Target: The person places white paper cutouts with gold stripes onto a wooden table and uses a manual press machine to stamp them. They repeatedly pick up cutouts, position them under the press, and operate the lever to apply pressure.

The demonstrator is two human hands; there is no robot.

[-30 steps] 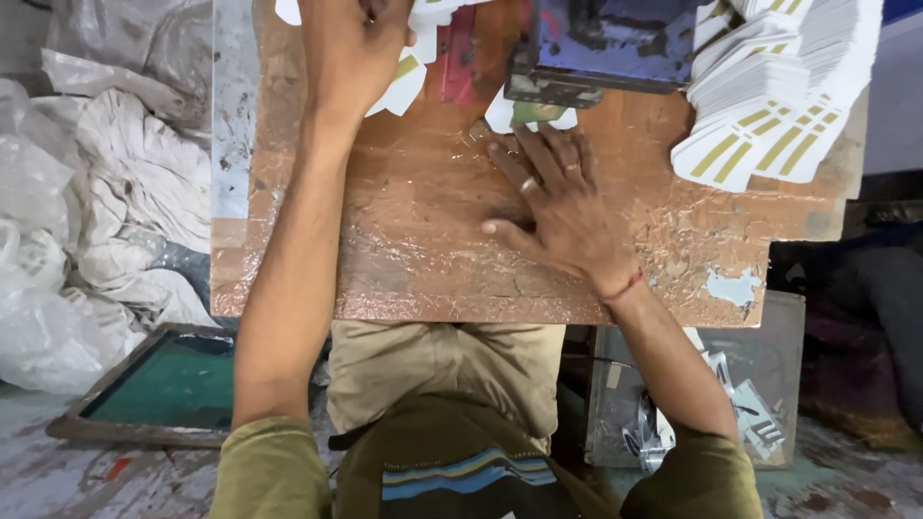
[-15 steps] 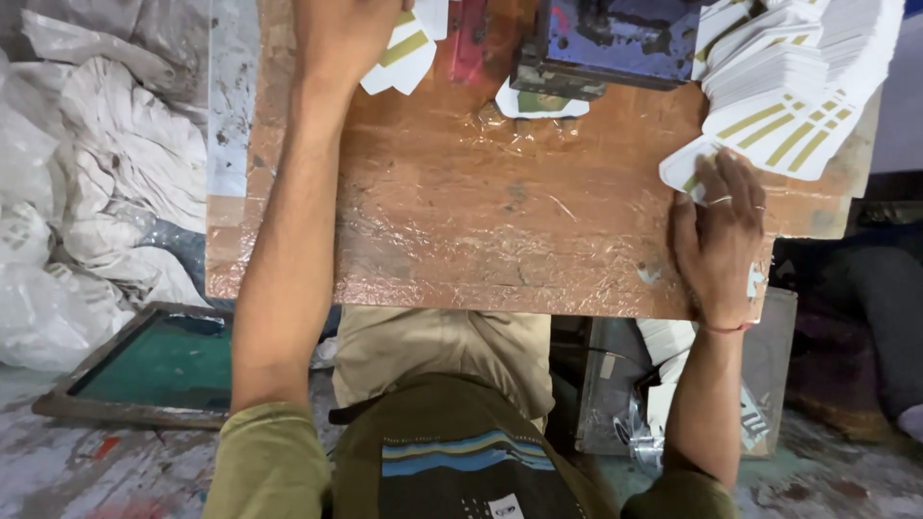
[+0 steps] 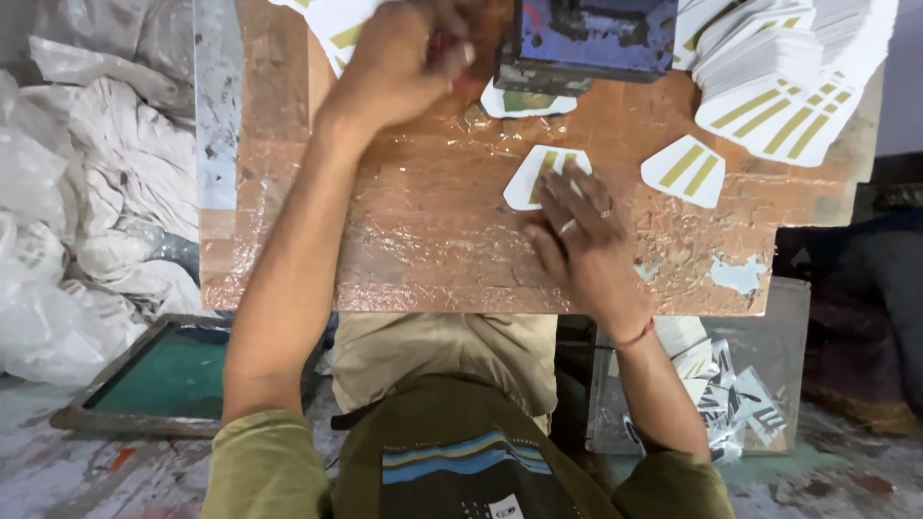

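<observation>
My right hand [image 3: 588,245] lies flat on the worn brown table [image 3: 404,250], fingers spread, with the fingertips pressing a white card with gold stripes [image 3: 535,173]. A second such card [image 3: 685,171] lies alone just to its right. A fanned stack of the same cards [image 3: 798,82] fills the far right corner. My left hand [image 3: 399,67] is blurred and curled at the table's far side, beside a blue-topped metal device [image 3: 591,38] and over more white cards [image 3: 332,24]. Another card [image 3: 514,102] pokes out from under the device.
Crumpled white plastic and cloth [image 3: 87,192] are heaped on the floor at left. A wooden frame with green mesh [image 3: 159,380] lies below the table's left corner. A clear box of card scraps [image 3: 740,394] stands under the table at right.
My right hand has moved from the card stack at the right edge toward the table's middle, bringing one striped card under its fingers. My left hand has shifted slightly right at the far side.
</observation>
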